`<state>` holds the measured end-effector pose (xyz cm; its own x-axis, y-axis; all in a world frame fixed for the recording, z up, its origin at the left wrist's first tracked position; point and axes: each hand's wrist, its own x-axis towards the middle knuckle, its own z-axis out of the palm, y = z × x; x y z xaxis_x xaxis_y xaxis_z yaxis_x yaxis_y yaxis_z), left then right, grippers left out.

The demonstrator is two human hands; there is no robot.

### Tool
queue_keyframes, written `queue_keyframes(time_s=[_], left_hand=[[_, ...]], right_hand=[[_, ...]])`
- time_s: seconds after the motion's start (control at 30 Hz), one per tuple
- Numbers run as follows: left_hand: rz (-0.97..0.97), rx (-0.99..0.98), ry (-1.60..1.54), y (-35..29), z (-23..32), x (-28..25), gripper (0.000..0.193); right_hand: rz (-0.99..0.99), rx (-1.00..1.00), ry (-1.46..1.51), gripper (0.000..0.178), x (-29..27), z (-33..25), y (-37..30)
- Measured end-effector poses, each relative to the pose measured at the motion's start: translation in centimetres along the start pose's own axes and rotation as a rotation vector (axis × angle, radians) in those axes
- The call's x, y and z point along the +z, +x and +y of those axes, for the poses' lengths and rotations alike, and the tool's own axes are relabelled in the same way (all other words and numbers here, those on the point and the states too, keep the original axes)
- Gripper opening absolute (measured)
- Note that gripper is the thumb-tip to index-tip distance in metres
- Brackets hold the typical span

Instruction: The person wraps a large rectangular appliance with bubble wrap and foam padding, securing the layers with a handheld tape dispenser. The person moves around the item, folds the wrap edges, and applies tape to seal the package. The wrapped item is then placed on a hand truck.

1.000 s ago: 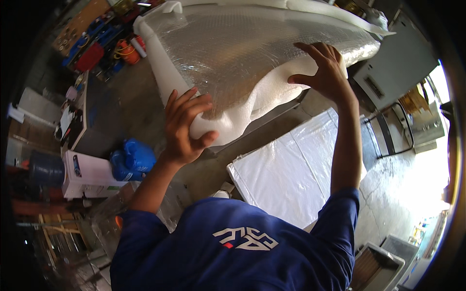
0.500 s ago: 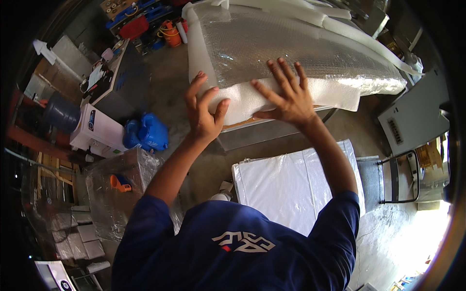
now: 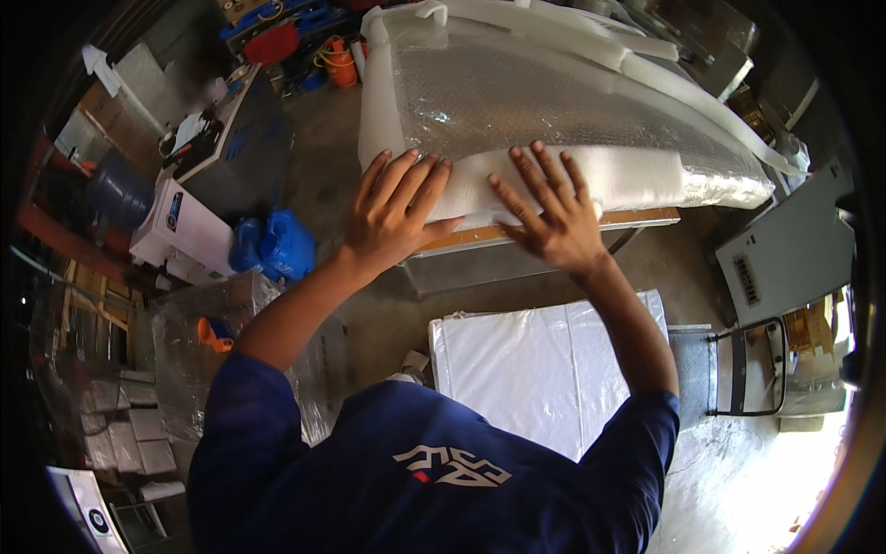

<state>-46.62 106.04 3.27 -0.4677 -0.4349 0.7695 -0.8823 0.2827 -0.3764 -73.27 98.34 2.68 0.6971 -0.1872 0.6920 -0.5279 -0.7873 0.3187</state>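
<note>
A large flat piece wrapped in silvery bubble wrap [image 3: 526, 92] lies on a table with a wooden edge [image 3: 637, 219]. White foam sheet [image 3: 641, 175] covers its near edge, and more foam runs along its left and far sides. My left hand [image 3: 395, 210] rests on the foam at the near left corner, fingers stretched out and thumb pointing right. To its right, my right hand [image 3: 556, 217] presses on the same near strip with fingers spread. Neither hand grips anything. Both palms hide part of the foam's lower edge.
Close to me stands a white-wrapped box [image 3: 508, 369], with a metal chair [image 3: 757, 369] to its right. At left are a plastic-wrapped box [image 3: 185, 388] bearing an orange tape dispenser [image 3: 215, 334], a blue jug [image 3: 288, 245] and a water dispenser [image 3: 180, 231]. A grey cabinet [image 3: 784, 240] stands right.
My left hand has gone from curled, raised fingers to lying flatter on the foam. The near foam strip's right end has drawn up, baring more wooden edge. My right hand stays on the strip.
</note>
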Motion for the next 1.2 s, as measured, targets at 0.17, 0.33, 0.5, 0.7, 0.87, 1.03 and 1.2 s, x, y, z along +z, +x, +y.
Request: queue_keyframes(time_s=[0.17,0.33,0.5,0.7,0.87,1.03,1.2], left_hand=[[-0.024,0.035,0.056,1.3,0.5,-0.8,0.073],[-0.051,0.040,-0.016,0.9,0.7,-0.1,0.079],[0.080,0.009,-0.112,0.8,1.6,1.1,0.078],[0.091,0.049,0.087,0.8,2.3,2.7,0.044],[0.008,0.048,0.044,1.6,3.3,4.2,0.043],[-0.089,0.219,0.047,4.7,5.9,3.0,0.035],[-0.169,0.308,0.031,3.2,4.0,2.5,0.042]], right_hand=[[0.003,0.028,-0.051,0.106,2.8,1.3,-0.9],[-0.004,0.043,-0.015,0.101,2.9,1.2,-1.4],[0.069,0.162,0.093,0.096,-0.5,-2.5,-1.2],[-0.049,0.089,0.632,0.045,7.5,-20.2,-8.0],[-0.545,0.463,0.961,0.038,23.7,-37.7,-6.5],[-0.446,0.055,1.079,0.040,37.7,-53.1,8.8],[-0.554,-0.071,0.705,0.065,37.1,-59.5,19.9]])
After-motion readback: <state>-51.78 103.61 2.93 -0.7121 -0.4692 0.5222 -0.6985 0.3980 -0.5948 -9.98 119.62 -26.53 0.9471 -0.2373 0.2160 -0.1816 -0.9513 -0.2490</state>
